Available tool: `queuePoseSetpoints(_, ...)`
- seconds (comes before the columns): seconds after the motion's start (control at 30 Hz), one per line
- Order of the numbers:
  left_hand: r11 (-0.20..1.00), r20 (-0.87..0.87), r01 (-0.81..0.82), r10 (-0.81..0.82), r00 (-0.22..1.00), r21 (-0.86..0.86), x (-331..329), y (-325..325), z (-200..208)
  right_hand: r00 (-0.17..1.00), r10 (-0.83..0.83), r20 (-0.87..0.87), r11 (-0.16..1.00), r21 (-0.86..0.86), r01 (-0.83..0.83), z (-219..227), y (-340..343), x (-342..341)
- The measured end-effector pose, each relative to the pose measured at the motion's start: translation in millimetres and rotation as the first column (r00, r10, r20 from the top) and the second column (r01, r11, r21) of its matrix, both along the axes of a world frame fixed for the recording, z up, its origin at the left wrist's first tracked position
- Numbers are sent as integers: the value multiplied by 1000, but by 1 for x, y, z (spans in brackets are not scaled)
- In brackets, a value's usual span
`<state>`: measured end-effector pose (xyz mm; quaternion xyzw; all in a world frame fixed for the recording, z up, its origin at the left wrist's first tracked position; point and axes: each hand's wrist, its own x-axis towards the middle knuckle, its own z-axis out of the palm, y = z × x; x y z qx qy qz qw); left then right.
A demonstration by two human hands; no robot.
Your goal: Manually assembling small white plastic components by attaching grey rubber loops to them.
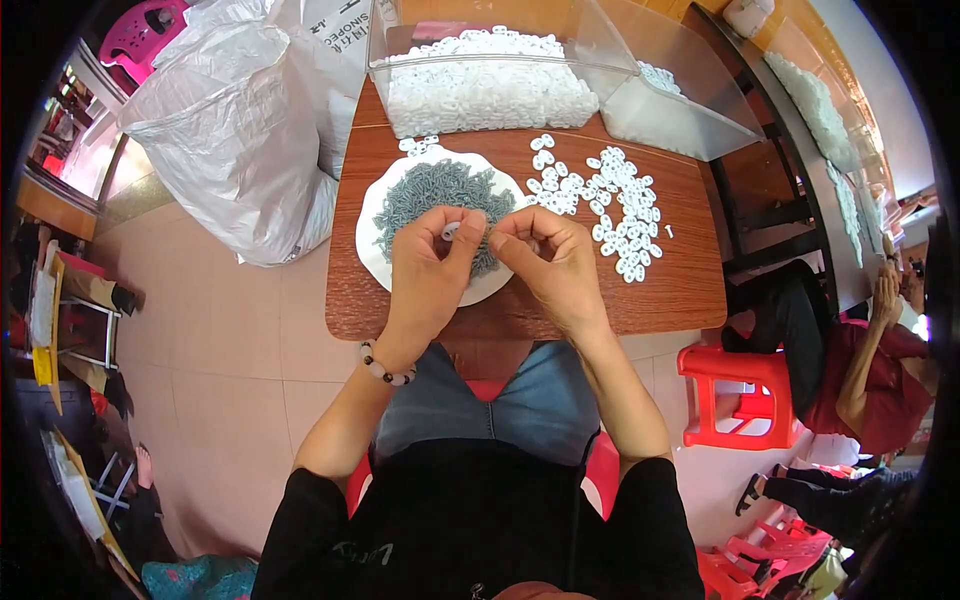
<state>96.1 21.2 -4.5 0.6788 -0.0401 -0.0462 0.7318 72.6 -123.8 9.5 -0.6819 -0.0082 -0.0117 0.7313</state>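
Note:
Over the near side of a white scalloped plate, my two hands almost meet. A small white oval plastic piece with holes is pinched between the thumb and fingers of my left hand. My right hand is closed in a pinch beside it; whatever sits in its fingertips is too small or hidden to make out. A heap of small grey screw-like pieces fills the plate. More loose white oval pieces lie spread on the brown table to the right of the plate.
A clear bin heaped with white pieces stands at the table's far edge, with a second clear bin to its right. Large white sacks stand at the left. A red stool and a seated person are at the right.

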Motion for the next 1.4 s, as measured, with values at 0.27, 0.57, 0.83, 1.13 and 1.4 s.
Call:
queuePoseSetpoints(0.27,965,-180,-16,-33,983,-262,7,7,-2,965,25,262,795,-591,140,-11,-1,5)
queuePoseSetpoints(0.57,997,-15,57,-57,998,46,-12,-8,3,1000,-8,-18,983,-184,5,-1,-29,-16)
queuePoseSetpoints(0.83,981,-54,174,-169,984,91,-28,-28,-6,984,-128,-125,992,-26,125,-4,-47,-45)
queuePoseSetpoints(1.13,962,-21,259,-259,966,88,-39,-35,-14,983,-148,-106,983,-126,134,-8,-50,-68)
queuePoseSetpoints(1.4,945,-107,326,-323,940,15,-44,-35,-10,966,-171,195,817,-520,250,-3,-41,-70)
